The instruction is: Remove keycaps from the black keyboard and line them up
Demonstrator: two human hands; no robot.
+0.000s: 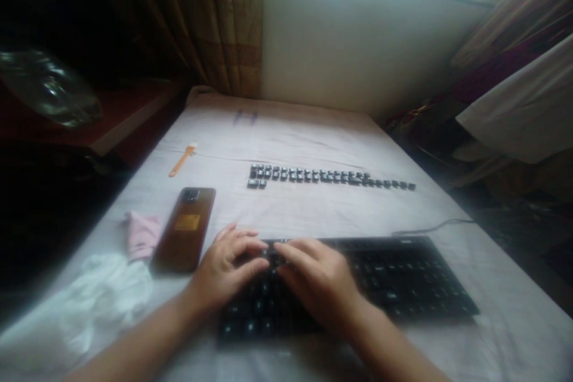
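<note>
A black keyboard lies on the cloth-covered bed, with both hands over its left half. My left hand reaches in over the upper left keys, thumb and index finger apart, the other fingers loosely stretched. Close beside it, my right hand has its fingers bent together at the top rows; anything between its fingertips is too blurred to make out. Beyond the keyboard, several loose keycaps are laid out in rows. Some keys under the hands are hidden.
To the left lie a brown phone, a pink cloth, a crumpled white cloth and an orange-handled brush. A cable runs off the bed's right edge. A transparent container rests on a red shelf.
</note>
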